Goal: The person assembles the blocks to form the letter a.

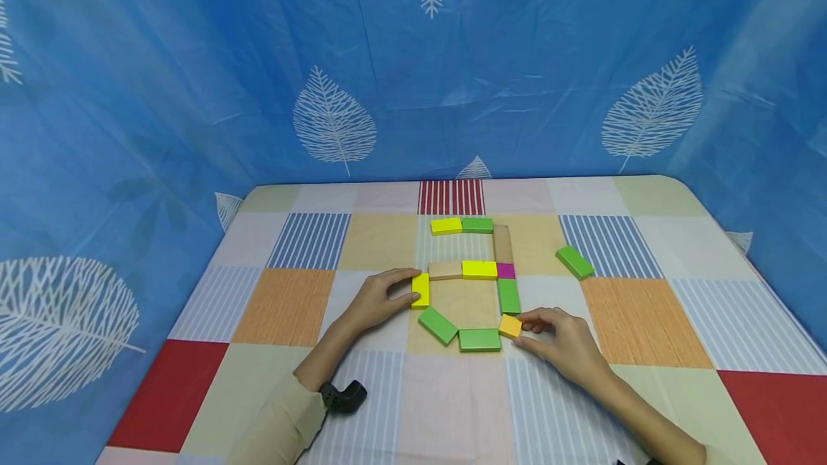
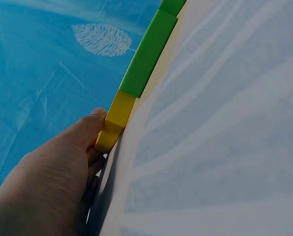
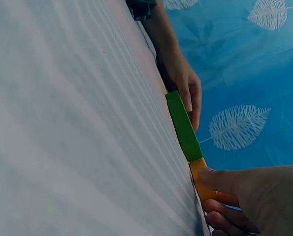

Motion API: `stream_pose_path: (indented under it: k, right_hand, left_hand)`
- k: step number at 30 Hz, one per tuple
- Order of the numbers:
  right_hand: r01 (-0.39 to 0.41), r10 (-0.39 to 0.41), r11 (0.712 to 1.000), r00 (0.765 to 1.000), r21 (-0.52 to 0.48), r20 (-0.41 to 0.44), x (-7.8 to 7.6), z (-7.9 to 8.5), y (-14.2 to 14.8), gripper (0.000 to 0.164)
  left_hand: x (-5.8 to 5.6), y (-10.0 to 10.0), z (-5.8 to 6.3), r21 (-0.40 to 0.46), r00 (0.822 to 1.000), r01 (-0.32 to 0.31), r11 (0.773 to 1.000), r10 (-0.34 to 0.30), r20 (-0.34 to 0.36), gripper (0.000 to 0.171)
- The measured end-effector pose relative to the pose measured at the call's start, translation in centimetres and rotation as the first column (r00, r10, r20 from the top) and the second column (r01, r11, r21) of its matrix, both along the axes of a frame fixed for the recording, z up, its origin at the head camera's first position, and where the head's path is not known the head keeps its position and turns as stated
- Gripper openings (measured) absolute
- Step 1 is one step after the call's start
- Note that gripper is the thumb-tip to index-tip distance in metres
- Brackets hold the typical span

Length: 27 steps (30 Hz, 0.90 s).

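In the head view my left hand (image 1: 376, 301) pinches a yellow block (image 1: 421, 291) at the left side of a figure laid flat on the cloth. My right hand (image 1: 567, 344) pinches a short orange block (image 1: 510, 326) at the figure's lower right corner. Between the two lie a slanted green block (image 1: 438, 326) and a level green block (image 1: 479, 340). The left wrist view has the thumb against the yellow block (image 2: 115, 118), with a green block (image 2: 150, 53) meeting its end. From the right wrist, the orange block (image 3: 202, 183) touches a green block (image 3: 183, 127).
Further up the figure are a plain wooden block (image 1: 446, 270), a yellow one (image 1: 479, 270), a purple one (image 1: 505, 271) and an upright wooden one (image 1: 502, 243). Yellow (image 1: 446, 226) and green (image 1: 477, 225) blocks form its top. A loose green block (image 1: 574, 262) lies to the right.
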State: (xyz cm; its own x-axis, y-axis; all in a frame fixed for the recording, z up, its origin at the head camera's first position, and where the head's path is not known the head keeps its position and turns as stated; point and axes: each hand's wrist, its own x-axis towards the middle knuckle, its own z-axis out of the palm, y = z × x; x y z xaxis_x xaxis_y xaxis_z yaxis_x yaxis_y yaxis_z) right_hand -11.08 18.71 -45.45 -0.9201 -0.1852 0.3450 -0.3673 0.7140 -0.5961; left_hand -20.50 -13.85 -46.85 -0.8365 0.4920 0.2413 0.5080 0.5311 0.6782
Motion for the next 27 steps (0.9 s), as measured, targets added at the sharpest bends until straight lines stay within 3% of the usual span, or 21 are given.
stream_pose_path:
  k: [19, 27]
  right_hand:
    - [-0.001, 0.001, 1.0, 1.0, -0.01, -0.011, -0.06, -0.07, -0.1, 0.035]
    - [0.003, -0.003, 1.0, 1.0, -0.003, -0.018, 0.02, 0.68, 0.11, 0.036]
  left_hand:
    - [0.08, -0.15, -0.17, -0.004, 1.0, -0.002, 1.0, 0.002, -0.019, 0.042]
    - [0.12, -0.08, -0.01, -0.009, 1.0, -0.003, 1.0, 0.003, -0.019, 0.043]
